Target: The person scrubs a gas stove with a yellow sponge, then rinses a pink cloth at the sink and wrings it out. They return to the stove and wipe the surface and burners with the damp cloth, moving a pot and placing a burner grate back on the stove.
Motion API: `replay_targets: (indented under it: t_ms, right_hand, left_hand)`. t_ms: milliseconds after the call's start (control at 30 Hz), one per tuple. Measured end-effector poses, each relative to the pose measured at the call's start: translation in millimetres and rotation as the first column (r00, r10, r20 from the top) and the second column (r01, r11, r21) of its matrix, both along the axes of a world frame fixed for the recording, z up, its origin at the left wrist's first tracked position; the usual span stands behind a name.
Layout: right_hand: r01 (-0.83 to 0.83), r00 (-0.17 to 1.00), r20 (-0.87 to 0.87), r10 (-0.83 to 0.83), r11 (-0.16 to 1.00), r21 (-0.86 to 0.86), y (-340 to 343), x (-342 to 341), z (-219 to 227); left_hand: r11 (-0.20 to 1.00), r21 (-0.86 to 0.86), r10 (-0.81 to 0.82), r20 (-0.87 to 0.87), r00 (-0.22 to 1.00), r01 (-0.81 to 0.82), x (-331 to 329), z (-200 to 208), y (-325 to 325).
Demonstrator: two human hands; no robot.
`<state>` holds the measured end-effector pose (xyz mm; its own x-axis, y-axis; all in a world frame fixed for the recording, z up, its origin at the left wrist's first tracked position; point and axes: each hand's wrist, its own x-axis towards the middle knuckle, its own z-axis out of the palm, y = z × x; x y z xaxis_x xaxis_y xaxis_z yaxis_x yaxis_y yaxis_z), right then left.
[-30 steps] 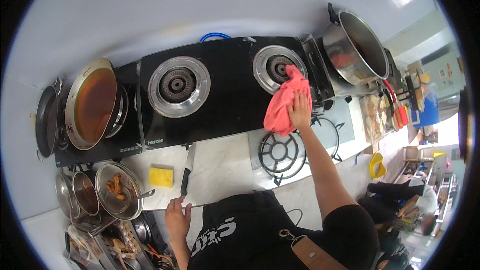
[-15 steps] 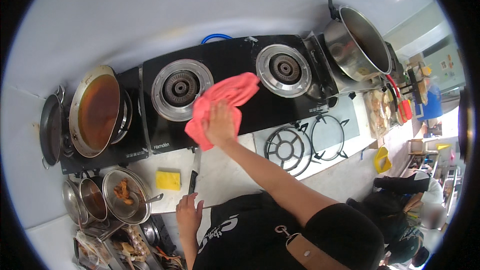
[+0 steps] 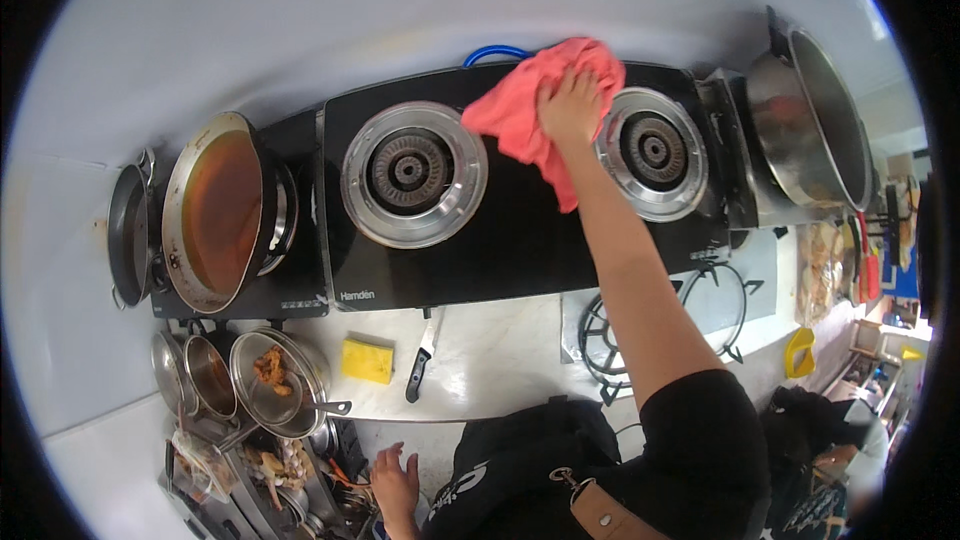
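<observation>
My right hand (image 3: 572, 112) presses a pink-red cloth (image 3: 517, 105) against the back of the black glass-topped gas stove (image 3: 510, 250). The cloth is bunched under the palm and spreads out to the left. It lies between the two bare burners and overlaps the edge of the right burner (image 3: 655, 150); the left burner (image 3: 409, 172) is fully visible. Down near the counter's front edge, my left hand (image 3: 394, 485) holds nothing, its fingers apart. A yellow sponge (image 3: 367, 361) and a knife with a black handle (image 3: 420, 365) lie on the white counter (image 3: 490, 350).
Black pan supports (image 3: 715, 285) lie in front of the stove, partly behind my right arm. A wide pan of brown liquid (image 3: 215, 210) stands left, a large steel pot (image 3: 800, 130) right. A strainer with fried pieces (image 3: 262, 395) sits front left. Another person (image 3: 840, 440) is at far right.
My right hand has slid the cloth right and back, from beside the left burner to the right burner's edge. My view has shifted, and my left hand hangs lower in it, still empty.
</observation>
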<state>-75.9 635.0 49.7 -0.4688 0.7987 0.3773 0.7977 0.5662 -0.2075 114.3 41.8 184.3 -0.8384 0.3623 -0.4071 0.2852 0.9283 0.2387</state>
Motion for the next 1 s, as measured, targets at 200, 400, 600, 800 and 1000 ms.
replay_targets:
  t_ms: [200, 400, 600, 800, 1000]
  right_hand:
    - [0.077, 0.996, 0.054, -0.076, 0.997, -0.024, 58, -28, -2]
    - [-0.094, 0.992, 0.095, 0.086, 0.991, 0.090, 8, 19, -6]
    - [-0.460, 0.887, 0.022, 0.460, 0.888, -0.024, -50, 133, 13]
    - [-0.478, 0.842, 0.180, 0.508, 0.859, -0.186, -60, 285, 41]
    - [-0.561, 0.802, 0.180, 0.569, 0.822, -0.099, -54, 266, 39]
  left_hand:
    - [0.995, 0.042, 0.092, 0.056, 0.994, -0.094, 48, -6, -14]
    - [1.000, -0.008, 0.012, 0.095, 0.995, -0.011, 38, -21, 3]
    - [0.965, 0.155, -0.195, -0.119, 0.973, 0.213, -9, -13, 39]
    - [0.988, 0.095, -0.118, -0.049, 0.992, 0.122, -12, -14, 21]
    - [0.997, 0.018, -0.077, 0.038, 0.996, 0.076, 16, -29, -12]
